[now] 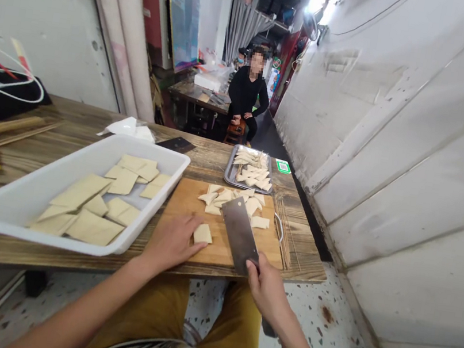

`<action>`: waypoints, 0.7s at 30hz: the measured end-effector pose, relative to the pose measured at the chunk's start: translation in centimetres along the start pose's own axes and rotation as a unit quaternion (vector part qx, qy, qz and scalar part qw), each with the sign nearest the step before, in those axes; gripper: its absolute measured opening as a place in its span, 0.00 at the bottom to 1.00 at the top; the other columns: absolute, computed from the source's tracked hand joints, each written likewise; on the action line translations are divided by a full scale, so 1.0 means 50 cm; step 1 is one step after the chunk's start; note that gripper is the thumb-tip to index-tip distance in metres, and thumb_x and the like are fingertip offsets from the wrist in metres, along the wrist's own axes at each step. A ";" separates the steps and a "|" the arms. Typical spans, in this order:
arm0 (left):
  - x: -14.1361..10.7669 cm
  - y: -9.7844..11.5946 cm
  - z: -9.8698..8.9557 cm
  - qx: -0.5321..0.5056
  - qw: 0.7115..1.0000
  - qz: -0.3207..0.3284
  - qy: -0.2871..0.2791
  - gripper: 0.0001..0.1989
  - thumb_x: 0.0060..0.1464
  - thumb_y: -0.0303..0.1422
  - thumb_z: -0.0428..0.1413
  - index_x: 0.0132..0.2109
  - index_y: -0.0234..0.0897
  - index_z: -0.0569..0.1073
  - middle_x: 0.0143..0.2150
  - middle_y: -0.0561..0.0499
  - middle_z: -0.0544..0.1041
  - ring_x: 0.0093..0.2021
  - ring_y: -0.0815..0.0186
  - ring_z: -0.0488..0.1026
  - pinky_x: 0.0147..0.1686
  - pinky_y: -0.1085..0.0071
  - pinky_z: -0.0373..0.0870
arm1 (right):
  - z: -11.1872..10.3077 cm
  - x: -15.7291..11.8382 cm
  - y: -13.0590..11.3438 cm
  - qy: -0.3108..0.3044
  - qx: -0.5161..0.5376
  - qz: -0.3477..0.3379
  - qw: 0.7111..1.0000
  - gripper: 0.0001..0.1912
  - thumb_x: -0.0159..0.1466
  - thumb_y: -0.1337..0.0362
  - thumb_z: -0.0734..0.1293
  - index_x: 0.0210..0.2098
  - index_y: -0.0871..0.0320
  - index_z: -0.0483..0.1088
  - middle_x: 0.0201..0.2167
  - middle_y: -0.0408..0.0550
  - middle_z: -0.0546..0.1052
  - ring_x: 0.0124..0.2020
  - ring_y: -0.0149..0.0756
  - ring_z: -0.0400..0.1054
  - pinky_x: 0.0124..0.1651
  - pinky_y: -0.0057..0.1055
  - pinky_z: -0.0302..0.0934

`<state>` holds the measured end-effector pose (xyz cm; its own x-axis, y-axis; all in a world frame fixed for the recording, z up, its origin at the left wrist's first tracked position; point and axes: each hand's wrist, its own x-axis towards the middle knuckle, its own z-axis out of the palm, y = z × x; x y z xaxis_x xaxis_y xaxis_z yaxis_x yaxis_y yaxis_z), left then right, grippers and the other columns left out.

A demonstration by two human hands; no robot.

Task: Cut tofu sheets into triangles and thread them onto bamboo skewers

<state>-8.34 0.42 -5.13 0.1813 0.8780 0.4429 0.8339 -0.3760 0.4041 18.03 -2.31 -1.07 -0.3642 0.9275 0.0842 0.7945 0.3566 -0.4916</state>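
My right hand (268,289) is closed around the handle of a cleaver (239,233), its broad dark blade slanting over the right part of a wooden cutting board (220,255). At the board's left side my left hand (173,241) rests with thumb and fingers curled round a small square of dried tofu sheet (202,233), holding it against the wood. Cut pieces of tofu sheet (216,198) lie heaped at the back of the board, partly behind the blade. Larger tofu sheets (95,227) lie in a white plastic tub (146,225) to the left.
A metal tray (227,174) holding skewered tofu pieces stands behind the board. Thin wooden skewers (285,240) lie along its right side. A green QR card (282,166) lies at the table's far right. Farther off, a person (248,95) sits on a stool.
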 end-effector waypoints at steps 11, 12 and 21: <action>-0.088 0.018 0.019 -0.054 0.988 0.046 0.134 0.09 0.56 0.29 0.52 0.44 0.37 0.73 0.47 0.44 0.74 0.48 0.61 0.71 0.47 0.61 0.69 | -0.066 0.054 -0.110 -0.191 -0.235 -0.070 0.950 0.07 0.68 0.65 0.55 0.40 0.60 0.63 0.25 0.50 0.77 0.25 0.39 0.73 0.22 0.27 0.48; -0.089 0.019 0.019 -0.055 0.988 0.048 0.135 0.10 0.56 0.28 0.52 0.44 0.37 0.73 0.47 0.44 0.75 0.47 0.61 0.71 0.46 0.62 0.70 | -0.067 0.056 -0.113 -0.196 -0.243 -0.075 0.947 0.07 0.68 0.65 0.55 0.40 0.60 0.63 0.25 0.50 0.77 0.24 0.40 0.73 0.21 0.27 0.48; -0.094 0.015 0.027 -0.042 0.986 0.069 0.144 0.11 0.54 0.27 0.54 0.46 0.37 0.73 0.45 0.45 0.77 0.45 0.62 0.72 0.48 0.60 0.69 | -0.084 0.075 -0.119 -0.217 -0.279 -0.083 0.932 0.08 0.68 0.65 0.55 0.40 0.60 0.63 0.24 0.50 0.78 0.25 0.40 0.74 0.22 0.28 0.50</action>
<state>-7.84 -3.58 -7.99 0.1241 0.7017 0.7016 0.7634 -0.5192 0.3842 13.98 -0.51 5.81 -0.5711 0.7648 -0.2981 0.7942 0.6067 0.0350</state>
